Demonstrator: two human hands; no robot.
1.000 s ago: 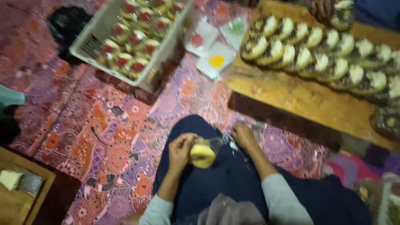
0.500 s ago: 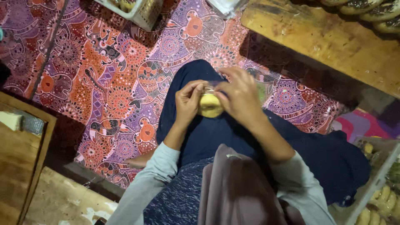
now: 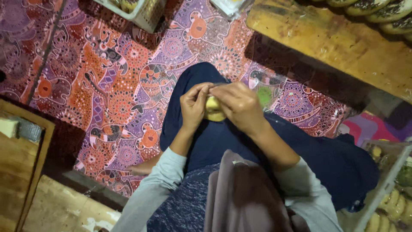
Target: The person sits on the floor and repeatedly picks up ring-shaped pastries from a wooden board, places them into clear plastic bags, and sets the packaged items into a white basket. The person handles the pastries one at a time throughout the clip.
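On a patterned purple-and-orange floor mat [image 3: 120,90], a person sits cross-legged in dark trousers. At centre, the left hand [image 3: 194,105] and right hand [image 3: 241,105] both have fingers curled shut around a small yellow pastry [image 3: 212,111] over the lap. A low wooden table [image 3: 326,43] lies at 1 o'clock, a white basket [image 3: 143,13] at 11, a clear wrapper [image 3: 266,90] just beside the right hand.

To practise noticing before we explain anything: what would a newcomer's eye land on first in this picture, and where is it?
First, the patterned mat, a riot of orange and purple, filling the floor on the left and centre. Next, mid-frame over the dark blue lap, the left hand and right hand closing together around a small pale yellow item. Then the wooden board at upper right, with a row of dark-topped pieces along its far edge.
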